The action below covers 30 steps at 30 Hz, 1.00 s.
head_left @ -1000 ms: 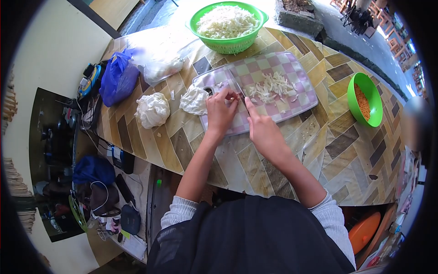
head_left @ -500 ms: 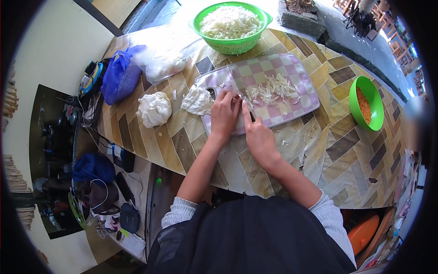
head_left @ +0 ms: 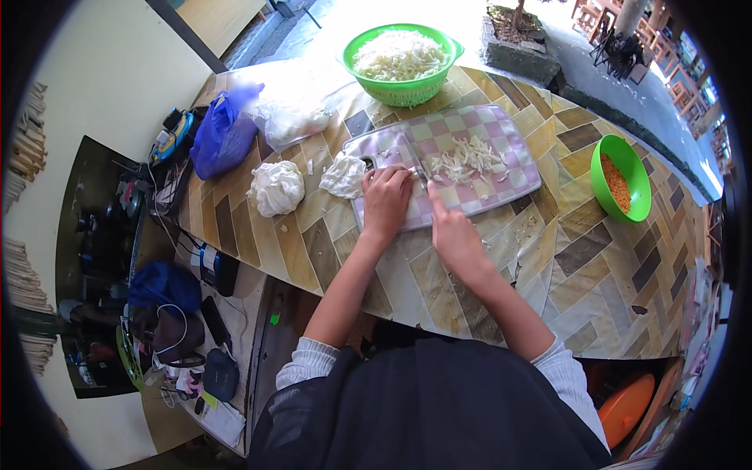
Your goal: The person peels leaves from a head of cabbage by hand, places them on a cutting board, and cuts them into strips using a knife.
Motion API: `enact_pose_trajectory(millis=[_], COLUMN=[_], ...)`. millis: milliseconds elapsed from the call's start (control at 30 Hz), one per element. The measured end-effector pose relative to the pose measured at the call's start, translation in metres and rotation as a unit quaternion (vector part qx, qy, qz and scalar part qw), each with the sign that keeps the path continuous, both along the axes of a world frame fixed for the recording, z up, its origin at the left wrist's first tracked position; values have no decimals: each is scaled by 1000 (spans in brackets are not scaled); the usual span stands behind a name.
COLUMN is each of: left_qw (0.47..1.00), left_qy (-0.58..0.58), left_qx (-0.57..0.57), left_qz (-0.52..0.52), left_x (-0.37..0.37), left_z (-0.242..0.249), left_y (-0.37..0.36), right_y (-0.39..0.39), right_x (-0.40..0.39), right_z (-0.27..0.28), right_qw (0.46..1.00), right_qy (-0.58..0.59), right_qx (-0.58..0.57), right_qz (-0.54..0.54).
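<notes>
On a pink-and-cream checked cutting board, shredded white pieces lie to the right of both hands. My right hand grips a knife, its blade over the board and pointing away from me. Just left of the blade, my left hand has its fingers curled down onto a small white piece. A crumpled white cloth or bag touches the board's left edge beside that hand.
A green basket heaped with white shreds stands beyond the board. At right is a green bowl with orange crumbs. Left are a white bundle, a clear bag and a blue bag on the patterned table.
The view has shifted slightly. The knife blade, mostly hidden before, now shows above my right hand, which has moved a little to the right, farther from my left hand.
</notes>
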<state>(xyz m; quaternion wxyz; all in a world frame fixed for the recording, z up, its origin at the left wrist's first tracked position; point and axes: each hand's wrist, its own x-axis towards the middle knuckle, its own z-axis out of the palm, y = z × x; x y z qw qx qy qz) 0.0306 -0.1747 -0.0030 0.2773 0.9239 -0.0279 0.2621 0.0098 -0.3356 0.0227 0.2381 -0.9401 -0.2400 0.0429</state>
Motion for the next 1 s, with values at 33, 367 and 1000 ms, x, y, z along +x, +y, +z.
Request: enact_pose_trajectory(millis=[33, 367, 1000], left_qw=[1000, 1000, 999], left_qy=[0, -9, -7], left_qx=[-2, -10, -33], left_qz=[-2, -7, 5], left_x=[-1, 1, 2], left_z=[-1, -6, -3], left_y=[1, 3, 2], right_y=[3, 9, 20], right_x=[9, 12, 1], right_z=[0, 28, 22], right_qw=[999, 998, 998], right_qy=[15, 58, 43], right_qx=[40, 38, -36], right_qz=[3, -3, -23])
